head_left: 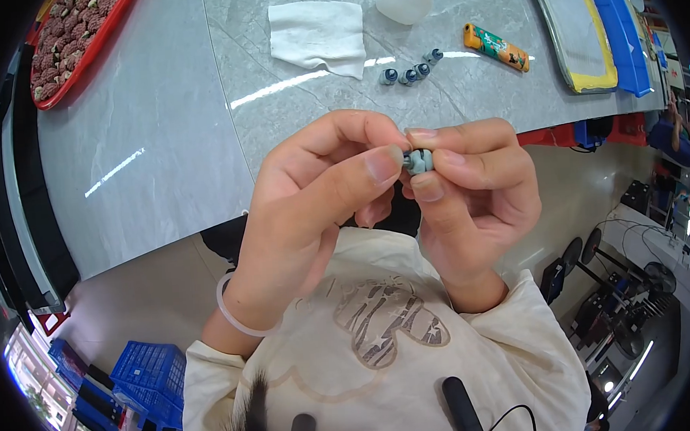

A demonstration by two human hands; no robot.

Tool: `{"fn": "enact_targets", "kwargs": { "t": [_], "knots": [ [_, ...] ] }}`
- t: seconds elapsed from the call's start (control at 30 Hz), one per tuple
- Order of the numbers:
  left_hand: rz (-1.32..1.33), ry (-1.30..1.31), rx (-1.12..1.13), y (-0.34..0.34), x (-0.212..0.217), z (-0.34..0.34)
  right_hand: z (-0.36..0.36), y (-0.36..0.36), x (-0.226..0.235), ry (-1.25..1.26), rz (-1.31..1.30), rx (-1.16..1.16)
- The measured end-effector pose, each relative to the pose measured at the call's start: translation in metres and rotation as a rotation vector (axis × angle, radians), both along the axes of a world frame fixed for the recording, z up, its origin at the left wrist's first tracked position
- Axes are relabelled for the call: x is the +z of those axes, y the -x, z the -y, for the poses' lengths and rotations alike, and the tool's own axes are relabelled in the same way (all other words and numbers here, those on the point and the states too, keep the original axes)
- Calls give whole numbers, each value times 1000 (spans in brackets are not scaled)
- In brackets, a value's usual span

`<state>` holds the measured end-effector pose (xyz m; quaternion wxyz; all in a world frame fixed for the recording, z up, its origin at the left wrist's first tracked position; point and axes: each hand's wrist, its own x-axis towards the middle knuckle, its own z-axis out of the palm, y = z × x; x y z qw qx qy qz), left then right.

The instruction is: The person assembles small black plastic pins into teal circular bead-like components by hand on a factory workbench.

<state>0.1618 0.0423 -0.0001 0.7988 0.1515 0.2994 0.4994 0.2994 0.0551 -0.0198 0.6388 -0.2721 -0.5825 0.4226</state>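
Close above my lap, just off the table's near edge, a small rounded blue-grey piece with dark markings is pinched between my two hands. My left hand grips its left end between thumb and forefinger. Thumb and fingertips of my right hand close around its right side. The fingers cover much of the piece, so its exact kind is unclear. Beyond the hands, several similar small blue-grey pieces with dark tops stand on the grey marbled table.
A white cloth lies on the table, near a translucent whitish bottle. To their right is an orange and green oblong object. A red tray holds many reddish lumps at far left. A yellow-edged panel and blue tray lie right.
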Motion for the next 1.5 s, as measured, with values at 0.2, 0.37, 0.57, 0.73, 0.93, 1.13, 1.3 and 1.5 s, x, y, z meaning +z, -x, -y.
{"fn": "enact_targets", "kwargs": {
  "t": [0.2, 0.37, 0.57, 0.73, 0.93, 1.13, 1.3, 1.5],
  "knots": [
    [32, -26, -28, 3, -3, 0, 4, 3, 0, 39, -60, -5],
    [-132, -143, 18, 1, -2, -2, 6, 4, -2, 104, -110, 23],
    [-430, -492, 197, 0, -10, -2, 11, 8, 9, 356, -297, 113],
    [-1015, -1012, 345, 9, -22, -8, 10, 7, 15, 619, -395, 205],
    [-1267, -1310, 616, 11, -29, -12, 7, 5, 19, 1001, -585, 366],
    [-954, -896, 398, 5, -18, 4, 9, 9, 17, 952, -616, 400],
    [-917, -787, 353, 4, -17, 5, 8, 7, 8, 900, -671, 466],
    [-1045, -1048, 423, 7, -22, 4, 9, 7, 9, 904, -723, 582]
  ]
}}
